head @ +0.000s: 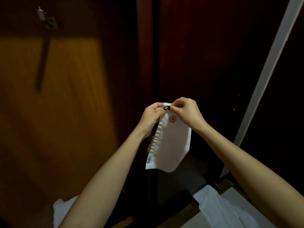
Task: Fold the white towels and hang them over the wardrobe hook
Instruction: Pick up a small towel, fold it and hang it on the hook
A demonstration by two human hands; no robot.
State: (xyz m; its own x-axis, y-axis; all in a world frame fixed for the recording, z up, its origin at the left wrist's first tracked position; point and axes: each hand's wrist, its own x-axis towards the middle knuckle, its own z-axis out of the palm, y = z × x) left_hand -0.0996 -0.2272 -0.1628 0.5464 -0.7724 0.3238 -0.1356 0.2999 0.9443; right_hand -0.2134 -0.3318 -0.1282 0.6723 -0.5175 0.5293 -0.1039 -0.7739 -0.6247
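A small white towel (169,142) with a red flower emblem and a ribbed band hangs folded in front of the dark wardrobe. My left hand (153,115) pinches its top edge from the left. Close beside it, my right hand (185,111) pinches the same top edge from the right, the fingers of both hands nearly touching. High on the left, a metal hook (42,14) sticks out from the lit wooden wardrobe door (65,89), with a long shadow below it.
White cloth (218,209) lies low at the right over a pale ledge, and more white cloth (64,209) shows at the lower left behind my forearm. A dark wardrobe panel (205,55) fills the middle. A pale frame strip (269,63) runs diagonally at the right.
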